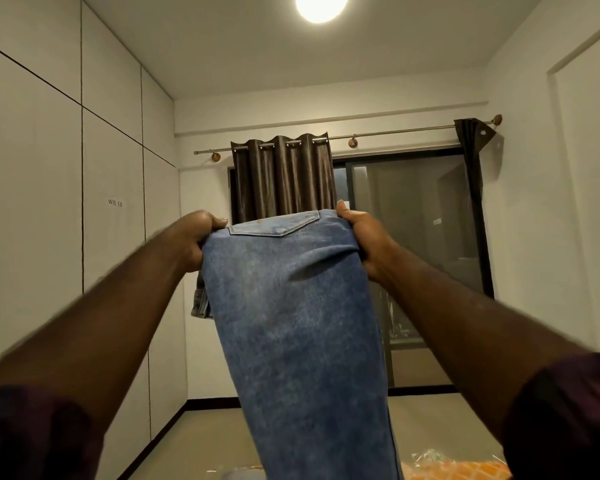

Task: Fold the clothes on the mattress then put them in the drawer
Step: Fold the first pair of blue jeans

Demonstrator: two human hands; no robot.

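A pair of blue jeans [302, 323] hangs in front of me, held up at chest height with a back pocket showing at the top. My left hand [196, 239] grips the top left edge of the jeans. At the top right edge my right hand [364, 237] grips them too, fingers curled round the denim. The legs fall straight down and run out of the bottom of the view. A sliver of an orange patterned surface [458, 469] shows at the bottom right; the drawer is not in view.
White wardrobe panels [84, 202] line the left wall. Straight ahead is a dark sliding glass door [423, 254] with brown curtains [284, 178] on a rod. Beige floor [208, 438] lies between me and the door. A ceiling lamp [321, 6] glows above.
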